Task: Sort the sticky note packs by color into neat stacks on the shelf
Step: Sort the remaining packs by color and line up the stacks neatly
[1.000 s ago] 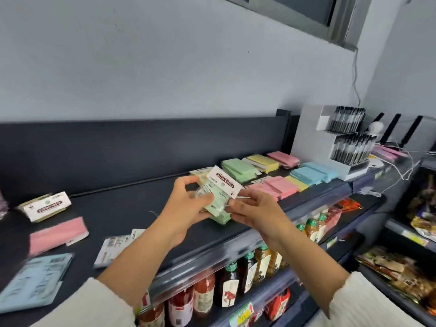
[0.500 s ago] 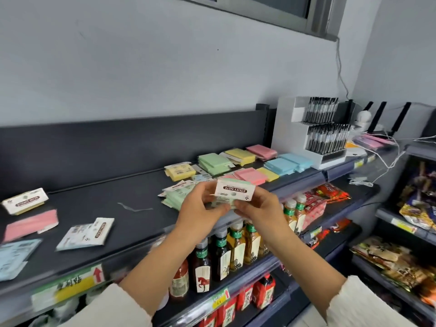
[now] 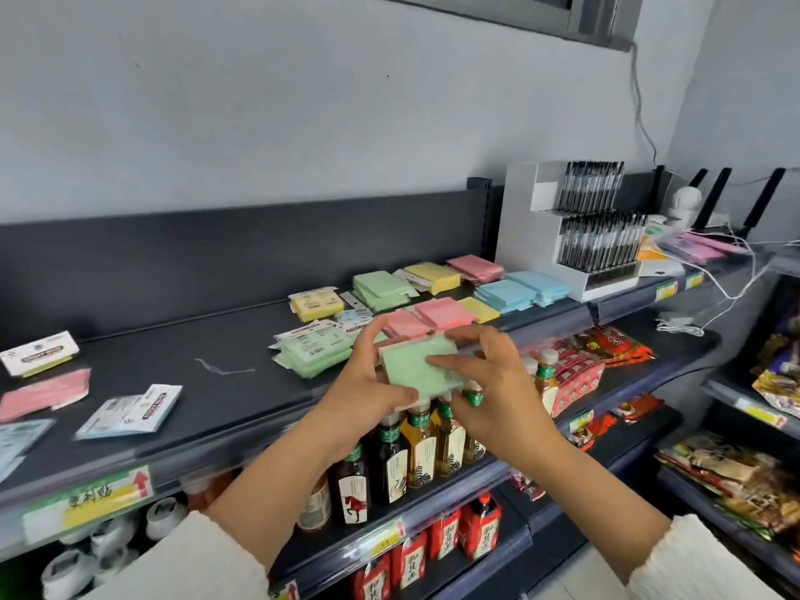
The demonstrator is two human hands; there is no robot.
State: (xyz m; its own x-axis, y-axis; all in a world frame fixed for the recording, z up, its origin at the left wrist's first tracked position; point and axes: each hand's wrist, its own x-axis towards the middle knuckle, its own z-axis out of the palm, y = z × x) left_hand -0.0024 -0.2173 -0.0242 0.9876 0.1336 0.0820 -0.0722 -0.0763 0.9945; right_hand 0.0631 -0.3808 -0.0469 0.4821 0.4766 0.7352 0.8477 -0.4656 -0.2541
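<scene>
At your far left a pink pack (image 3: 43,394) and a label-up pack (image 3: 130,411) lie loose on the shelf (image 3: 216,322), unsorted. Just left of your hands sits the green stack (image 3: 314,350). Your left hand (image 3: 372,387) curls its fingers round one edge of a green pack (image 3: 415,370), held above the shelf's front lip. Your right hand (image 3: 493,391) pinches the other side, fingers on top. You seem to be squaring it. The next move, I judge, is to set it on the green stack, edges aligned. The pink stack (image 3: 441,313) and blue stack (image 3: 506,294) lie further right.
</scene>
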